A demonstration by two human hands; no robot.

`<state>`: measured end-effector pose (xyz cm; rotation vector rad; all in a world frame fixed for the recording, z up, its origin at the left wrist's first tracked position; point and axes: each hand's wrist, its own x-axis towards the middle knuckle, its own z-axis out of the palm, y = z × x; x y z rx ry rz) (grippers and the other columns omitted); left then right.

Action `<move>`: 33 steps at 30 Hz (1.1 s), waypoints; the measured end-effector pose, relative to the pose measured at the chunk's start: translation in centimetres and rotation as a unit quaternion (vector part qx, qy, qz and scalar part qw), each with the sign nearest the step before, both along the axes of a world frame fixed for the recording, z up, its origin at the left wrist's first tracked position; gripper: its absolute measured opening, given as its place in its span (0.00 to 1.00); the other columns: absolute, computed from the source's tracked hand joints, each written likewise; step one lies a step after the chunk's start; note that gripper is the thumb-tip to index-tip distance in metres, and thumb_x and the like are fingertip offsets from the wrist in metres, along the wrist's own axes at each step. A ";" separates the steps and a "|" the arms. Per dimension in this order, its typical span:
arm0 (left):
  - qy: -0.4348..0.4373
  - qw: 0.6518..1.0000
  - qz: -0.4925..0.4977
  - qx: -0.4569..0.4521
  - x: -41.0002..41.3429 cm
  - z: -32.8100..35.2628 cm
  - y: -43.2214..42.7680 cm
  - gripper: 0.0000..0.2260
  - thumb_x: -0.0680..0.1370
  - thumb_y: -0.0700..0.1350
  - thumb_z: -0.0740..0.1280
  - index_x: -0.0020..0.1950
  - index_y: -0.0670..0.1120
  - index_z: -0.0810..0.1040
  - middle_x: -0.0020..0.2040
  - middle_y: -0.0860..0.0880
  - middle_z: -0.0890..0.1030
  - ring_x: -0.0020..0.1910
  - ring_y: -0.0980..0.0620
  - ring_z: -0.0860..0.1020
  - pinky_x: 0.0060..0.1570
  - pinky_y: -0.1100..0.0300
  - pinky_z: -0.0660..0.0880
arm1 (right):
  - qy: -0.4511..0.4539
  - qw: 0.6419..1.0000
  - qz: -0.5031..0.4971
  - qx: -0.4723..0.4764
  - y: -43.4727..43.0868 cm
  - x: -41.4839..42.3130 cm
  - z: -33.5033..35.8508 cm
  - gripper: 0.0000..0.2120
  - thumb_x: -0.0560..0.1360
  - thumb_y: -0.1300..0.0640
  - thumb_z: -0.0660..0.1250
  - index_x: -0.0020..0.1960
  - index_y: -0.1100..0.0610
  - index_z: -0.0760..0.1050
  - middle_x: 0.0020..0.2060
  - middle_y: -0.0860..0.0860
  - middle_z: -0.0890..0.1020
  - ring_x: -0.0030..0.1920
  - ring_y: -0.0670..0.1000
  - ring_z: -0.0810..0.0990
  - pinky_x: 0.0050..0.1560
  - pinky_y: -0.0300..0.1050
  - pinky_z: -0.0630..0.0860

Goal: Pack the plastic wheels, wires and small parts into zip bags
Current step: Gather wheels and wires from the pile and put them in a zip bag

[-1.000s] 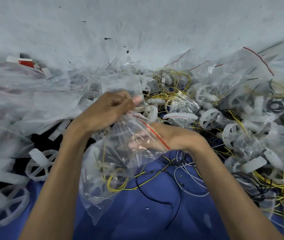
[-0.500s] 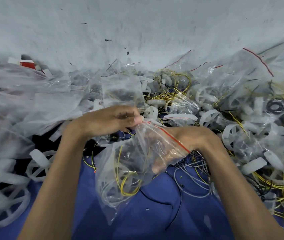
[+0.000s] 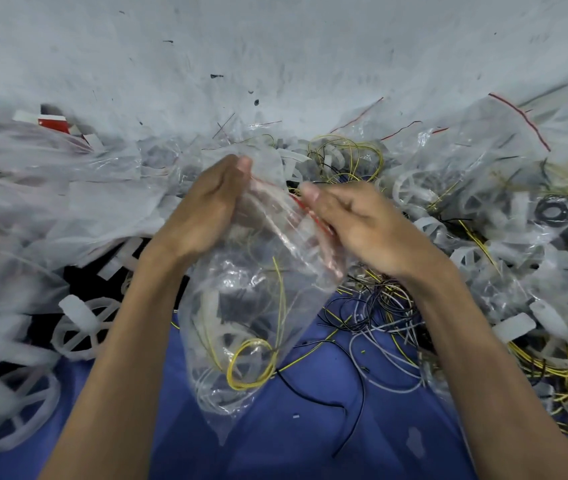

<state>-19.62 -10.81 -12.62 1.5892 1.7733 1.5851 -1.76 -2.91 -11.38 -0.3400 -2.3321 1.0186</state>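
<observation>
A clear zip bag (image 3: 241,327) with a red seal line hangs between my hands above the blue surface. Inside it lie a coiled yellow wire (image 3: 249,363) and white plastic wheel parts. My left hand (image 3: 202,209) holds the bag's top on the left side, thumb against the plastic. My right hand (image 3: 362,223) pinches the red zip strip on the right side. Loose white plastic wheels (image 3: 81,327) lie to the left. A tangle of black, grey and yellow wires (image 3: 383,317) lies under my right wrist.
Filled zip bags (image 3: 504,161) pile up at the right and back. Empty clear bags (image 3: 33,188) heap at the left. More wheels and yellow wires (image 3: 344,150) lie behind my hands. A grey wall (image 3: 275,46) rises behind. The blue surface (image 3: 310,427) shows near me.
Both hands have lifted the bag's mouth up and away from me. My right hand has moved from under the bag to its zip strip, and the bag now hangs upright.
</observation>
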 end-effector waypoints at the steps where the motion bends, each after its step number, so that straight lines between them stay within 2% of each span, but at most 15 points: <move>1: -0.044 0.999 0.013 0.023 0.0 0.0 0.1 0.17 0.82 0.53 0.52 0.41 0.46 0.72 0.34 0.53 0.82 0.35 0.59 0.81 0.36 0.68 0.76 | 0.007 1.000 -0.004 0.018 0.1 0.3 0.1 0.23 0.77 0.45 0.59 0.39 0.64 0.77 0.28 0.57 0.80 0.27 0.48 0.78 0.29 0.35 0.69; 3: -0.186 0.980 0.027 0.065 -0.1 0.5 0.2 0.19 0.83 0.52 0.52 0.37 0.45 0.71 0.26 0.51 0.80 0.27 0.54 0.80 0.28 0.64 0.76 | -0.047 0.993 -0.030 0.100 0.4 0.5 0.1 0.19 0.72 0.42 0.64 0.41 0.59 0.79 0.33 0.51 0.82 0.34 0.46 0.80 0.37 0.39 0.72; 5: -0.236 0.969 0.034 0.060 -0.1 0.9 0.2 0.19 0.82 0.53 0.52 0.39 0.44 0.71 0.27 0.50 0.80 0.26 0.53 0.79 0.28 0.61 0.77 | -0.093 0.977 -0.072 0.177 1.0 0.6 -0.3 0.14 0.71 0.46 0.69 0.41 0.58 0.77 0.37 0.50 0.81 0.41 0.49 0.79 0.46 0.42 0.70; 8: -0.101 0.993 -0.005 -0.063 0.3 0.7 -0.6 0.16 0.77 0.62 0.55 0.55 0.52 0.65 0.46 0.55 0.79 0.37 0.64 0.81 0.38 0.62 0.77 | -0.053 0.960 -0.158 0.225 0.9 -0.1 -0.8 0.16 0.76 0.50 0.64 0.35 0.58 0.69 0.27 0.51 0.74 0.30 0.53 0.74 0.35 0.46 0.67; 11: 0.007 0.985 -0.073 -0.154 1.1 1.6 -1.8 0.30 0.66 0.72 0.58 0.65 0.69 0.54 0.59 0.75 0.68 0.50 0.80 0.70 0.53 0.75 0.65 | 0.064 0.940 -0.234 0.241 -0.3 -0.9 -0.2 0.17 0.77 0.50 0.62 0.32 0.54 0.64 0.22 0.46 0.63 0.25 0.54 0.64 0.31 0.44 0.61; 14: 0.082 0.977 -0.101 -0.170 1.7 3.1 -1.9 0.56 0.55 0.76 0.67 0.74 0.57 0.45 0.69 0.64 0.64 0.66 0.68 0.64 0.66 0.65 0.62 | 0.166 0.924 -0.285 0.192 -1.6 -1.8 0.5 0.18 0.76 0.52 0.62 0.30 0.58 0.66 0.20 0.44 0.63 0.25 0.55 0.66 0.35 0.41 0.63; 17: 0.226 0.939 -0.073 -0.249 2.0 4.1 -2.7 0.58 0.48 0.80 0.62 0.74 0.59 0.50 0.73 0.63 0.59 0.70 0.69 0.58 0.72 0.62 0.57 | 0.232 0.915 -0.312 0.107 -2.6 -2.2 1.1 0.21 0.77 0.53 0.60 0.31 0.66 0.71 0.22 0.55 0.75 0.27 0.58 0.77 0.30 0.50 0.70; 19: 0.345 0.872 -0.042 -0.344 2.1 4.7 -3.8 0.51 0.45 0.83 0.55 0.68 0.70 0.55 0.72 0.64 0.58 0.70 0.65 0.57 0.70 0.61 0.53 | 0.232 0.919 -0.311 0.065 -2.9 -2.0 1.6 0.20 0.78 0.53 0.58 0.32 0.64 0.73 0.22 0.54 0.77 0.25 0.54 0.78 0.28 0.50 0.72; 21: 0.357 0.845 -0.055 -0.394 2.9 5.1 -4.4 0.39 0.45 0.85 0.52 0.53 0.75 0.65 0.62 0.67 0.73 0.62 0.63 0.71 0.64 0.61 0.66 | 0.236 0.936 -0.257 -0.051 -3.0 -2.0 1.7 0.18 0.80 0.55 0.55 0.34 0.59 0.72 0.19 0.52 0.77 0.20 0.49 0.76 0.25 0.43 0.73; 23: 0.357 0.842 -0.068 -0.399 4.2 4.8 -4.2 0.29 0.49 0.83 0.54 0.44 0.72 0.72 0.39 0.66 0.79 0.42 0.69 0.76 0.44 0.71 0.71 | 0.250 0.931 -0.188 -0.186 -3.2 -2.3 1.8 0.16 0.82 0.56 0.53 0.37 0.58 0.70 0.20 0.52 0.78 0.21 0.49 0.77 0.23 0.40 0.74; 25: 0.395 0.832 -0.051 -0.385 4.8 3.9 -2.8 0.29 0.59 0.78 0.58 0.39 0.54 0.76 0.32 0.58 0.76 0.34 0.64 0.74 0.35 0.65 0.69 | 0.240 0.931 -0.170 -0.218 -3.3 -2.8 1.6 0.14 0.81 0.58 0.52 0.40 0.58 0.70 0.24 0.52 0.81 0.26 0.51 0.81 0.30 0.45 0.79; 27: 0.425 0.832 -0.025 -0.357 4.7 3.0 -1.6 0.24 0.72 0.67 0.61 0.34 0.46 0.69 0.32 0.54 0.70 0.36 0.52 0.72 0.36 0.59 0.66 | 0.214 0.946 -0.158 -0.185 -3.1 -3.0 1.3 0.08 0.80 0.57 0.56 0.45 0.57 0.70 0.31 0.52 0.83 0.34 0.51 0.83 0.43 0.52 0.80; 29: 0.414 0.850 -0.039 -0.322 3.7 2.5 -0.9 0.16 0.79 0.53 0.61 0.36 0.44 0.72 0.34 0.51 0.72 0.41 0.47 0.73 0.41 0.59 0.68 | 0.137 0.975 -0.129 -0.115 -2.6 -2.6 1.2 0.08 0.77 0.53 0.64 0.52 0.57 0.71 0.42 0.52 0.83 0.44 0.50 0.82 0.53 0.56 0.77; 31: 0.387 0.872 -0.061 -0.293 2.5 2.4 -0.8 0.12 0.80 0.45 0.60 0.40 0.40 0.75 0.35 0.50 0.75 0.42 0.50 0.75 0.43 0.61 0.68 | 0.022 0.994 -0.106 0.003 -2.0 -2.0 1.0 0.13 0.73 0.52 0.69 0.51 0.59 0.73 0.47 0.53 0.80 0.51 0.52 0.79 0.55 0.53 0.74; 33: 0.362 0.895 -0.066 -0.250 1.4 2.4 -1.1 0.13 0.80 0.43 0.61 0.35 0.44 0.71 0.29 0.54 0.71 0.34 0.55 0.71 0.36 0.64 0.64 | -0.051 0.978 -0.140 0.146 -1.6 -1.5 0.8 0.10 0.74 0.53 0.67 0.46 0.60 0.71 0.45 0.54 0.79 0.50 0.54 0.77 0.50 0.48 0.70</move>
